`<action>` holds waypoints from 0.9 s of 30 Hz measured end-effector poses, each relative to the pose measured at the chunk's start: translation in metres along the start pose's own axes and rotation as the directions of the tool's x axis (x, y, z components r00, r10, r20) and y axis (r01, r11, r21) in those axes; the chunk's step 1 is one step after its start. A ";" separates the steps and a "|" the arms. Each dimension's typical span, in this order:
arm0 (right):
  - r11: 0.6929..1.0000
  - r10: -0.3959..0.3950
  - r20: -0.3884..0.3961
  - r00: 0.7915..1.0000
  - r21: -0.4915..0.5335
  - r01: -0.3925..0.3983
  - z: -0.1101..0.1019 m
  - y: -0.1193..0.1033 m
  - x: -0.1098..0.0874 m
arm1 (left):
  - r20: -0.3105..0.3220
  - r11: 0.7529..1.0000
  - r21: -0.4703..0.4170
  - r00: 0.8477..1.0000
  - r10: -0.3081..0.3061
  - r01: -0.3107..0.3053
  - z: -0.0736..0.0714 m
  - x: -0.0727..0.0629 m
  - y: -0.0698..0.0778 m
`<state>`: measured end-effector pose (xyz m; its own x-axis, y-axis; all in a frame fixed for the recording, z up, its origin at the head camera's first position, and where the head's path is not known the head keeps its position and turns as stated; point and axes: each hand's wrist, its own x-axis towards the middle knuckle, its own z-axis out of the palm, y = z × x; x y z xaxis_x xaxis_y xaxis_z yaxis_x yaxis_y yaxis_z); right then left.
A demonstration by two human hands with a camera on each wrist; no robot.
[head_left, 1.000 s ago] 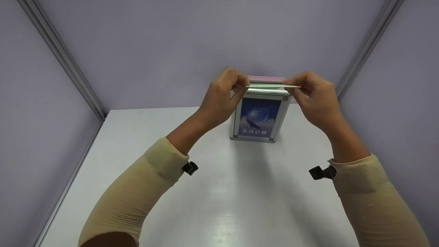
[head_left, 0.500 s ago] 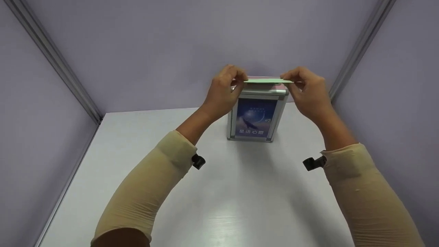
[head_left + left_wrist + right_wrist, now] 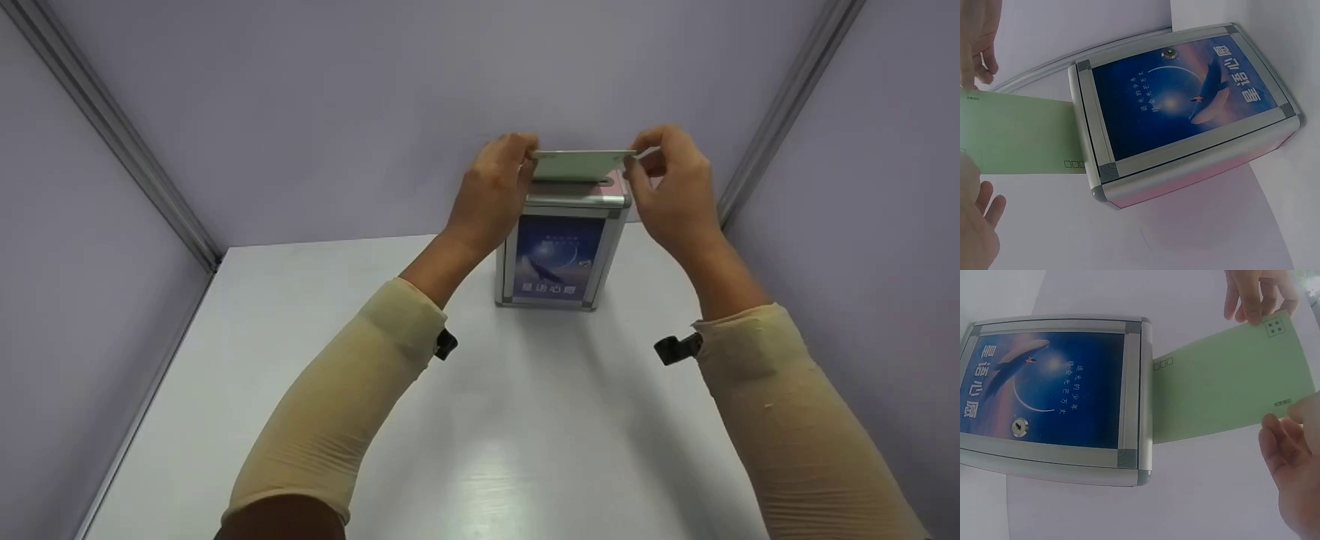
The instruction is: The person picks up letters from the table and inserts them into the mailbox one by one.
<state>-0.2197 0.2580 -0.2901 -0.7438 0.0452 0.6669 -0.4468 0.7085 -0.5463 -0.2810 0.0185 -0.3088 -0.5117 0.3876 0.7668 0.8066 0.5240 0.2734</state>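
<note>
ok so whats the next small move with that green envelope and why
Probably ease the green envelope straight down. Both the left hand and right hand pinch its ends, upright over the slot in the top of the box, and most of it still shows above.

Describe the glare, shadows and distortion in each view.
Head view: a soft glare streak on the white table and faint shadows under the arms. Left wrist view: the box looks bowed by the wide lens. Right wrist view: the green envelope is evenly lit and sharp.
</note>
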 end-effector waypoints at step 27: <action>0.992 0.037 0.050 0.998 -0.122 -0.031 0.049 0.049 -0.013 | 0.033 0.964 0.195 0.981 -0.192 0.182 0.042 -0.027 -0.029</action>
<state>-0.2562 0.2575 -0.3504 -0.7841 0.0361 0.6195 -0.3594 0.7874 -0.5008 -0.3031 0.0245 -0.3620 -0.6665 0.3046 0.6805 0.6267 0.7233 0.2901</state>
